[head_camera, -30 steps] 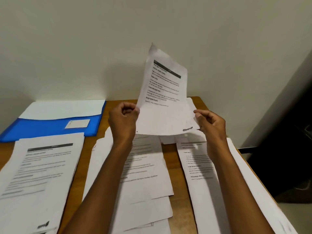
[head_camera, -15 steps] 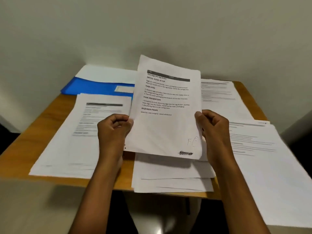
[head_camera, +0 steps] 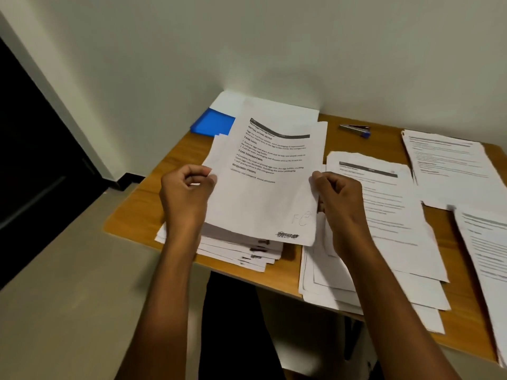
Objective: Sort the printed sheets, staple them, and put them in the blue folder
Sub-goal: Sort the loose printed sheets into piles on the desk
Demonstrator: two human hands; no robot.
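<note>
The table (head_camera: 307,267) carries stacks of printed sheets beneath and right of the hands; the blue folder (head_camera: 212,126) lies beyond the left hand (head_camera: 185,192). Both it and the right hand (head_camera: 338,198) pinch one sheet (head_camera: 267,182) by its side edges; black heading bar, pencilled mark low right.

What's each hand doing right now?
Left hand: pinching the sheet's left edge.
Right hand: pinching its right edge.

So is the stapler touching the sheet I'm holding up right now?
Apart. The head view shows the stapler lying on the table to the right of the held sheet, with a strip of bare wood plainly between them.
</note>
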